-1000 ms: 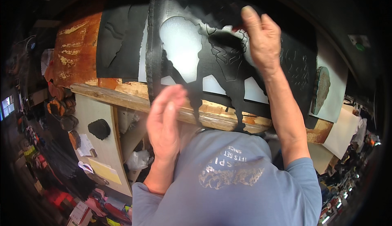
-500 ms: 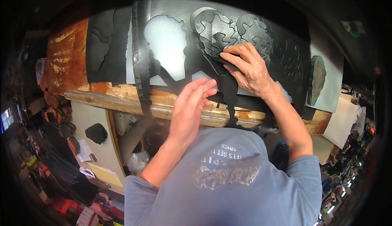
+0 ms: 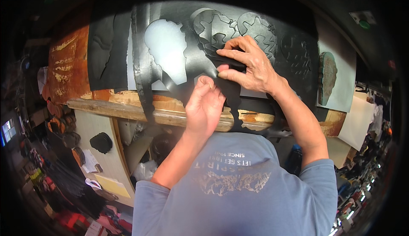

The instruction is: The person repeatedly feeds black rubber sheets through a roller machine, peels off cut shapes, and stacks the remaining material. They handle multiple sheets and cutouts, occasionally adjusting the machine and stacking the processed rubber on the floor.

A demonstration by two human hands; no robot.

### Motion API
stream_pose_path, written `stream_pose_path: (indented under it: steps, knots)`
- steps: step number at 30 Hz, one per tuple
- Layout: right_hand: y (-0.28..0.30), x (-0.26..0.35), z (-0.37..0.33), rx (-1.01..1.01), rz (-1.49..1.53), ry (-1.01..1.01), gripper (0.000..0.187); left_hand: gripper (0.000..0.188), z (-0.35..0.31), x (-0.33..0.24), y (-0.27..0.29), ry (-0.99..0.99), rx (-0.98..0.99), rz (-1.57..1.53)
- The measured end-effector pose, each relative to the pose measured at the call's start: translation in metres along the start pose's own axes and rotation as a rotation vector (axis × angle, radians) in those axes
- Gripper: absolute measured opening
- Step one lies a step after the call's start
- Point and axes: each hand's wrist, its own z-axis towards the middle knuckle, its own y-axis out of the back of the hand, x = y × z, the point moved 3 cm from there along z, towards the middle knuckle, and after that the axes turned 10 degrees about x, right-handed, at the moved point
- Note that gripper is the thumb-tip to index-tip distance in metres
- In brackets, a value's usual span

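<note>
A black sheet (image 3: pixel 196 61), glossy and rubber- or leather-like, lies across the bench with shapes cut through it. One large sole-shaped hole (image 3: pixel 167 44) shows a pale surface beneath. My right hand (image 3: pixel 249 65) is over the sheet, thumb and fingers bent around a dark cut piece (image 3: pixel 232 62), mostly hidden by the hand. Close to its thumb, my left hand (image 3: pixel 206 104) has curled fingers, pinching at the sheet's near edge; the exact grip is partly hidden. Beyond the right hand lie zigzag-edged cut pieces (image 3: pixel 217 25) and a similar group (image 3: pixel 255 25).
A sole-shaped template (image 3: pixel 327 78) rests on a pale board (image 3: pixel 343 65) at the right. Strips of the sheet hang over the worn wooden bench edge (image 3: pixel 166 114). At the left is a brown scuffed surface (image 3: pixel 68 61); below, a pale cabinet panel (image 3: pixel 96 125) carries a black shape (image 3: pixel 101 143).
My left hand has gone from outstretched fingers to curled ones at the sheet's edge. My right hand has shifted slightly left, its thumb and fingers spread wider, and the sheet has moved a little left.
</note>
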Motion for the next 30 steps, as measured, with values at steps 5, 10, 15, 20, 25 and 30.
stream_pose_path:
  steps: [5, 10, 15, 20, 25, 30]
  knots:
    - [0.013, -0.008, 0.008, -0.141, 0.284, -0.108, 0.026, 0.011, -0.022, -0.016, -0.008, 0.136, -0.213, 0.608]
    - [0.059, -0.046, 0.0, -0.531, 0.634, -0.331, 0.034, 0.017, -0.05, -0.041, -0.029, -0.026, -0.234, 1.151]
    - [0.11, -0.05, -0.025, -0.84, 0.588, -0.177, 0.031, 0.027, -0.031, -0.012, -0.031, 0.356, -0.117, 0.415]
    - [0.112, -0.028, -0.072, -0.43, 0.004, -0.126, 0.027, 0.03, -0.003, 0.025, -0.034, 0.426, -0.058, 0.225]
    - [0.057, -0.033, -0.1, -0.141, -0.215, 0.077, 0.042, 0.022, 0.005, 0.046, -0.04, 0.324, -0.124, 0.203]
    - [0.053, -0.042, -0.104, -0.126, -0.161, 0.043, 0.052, 0.019, 0.013, 0.063, -0.041, 0.197, -0.044, 0.171]
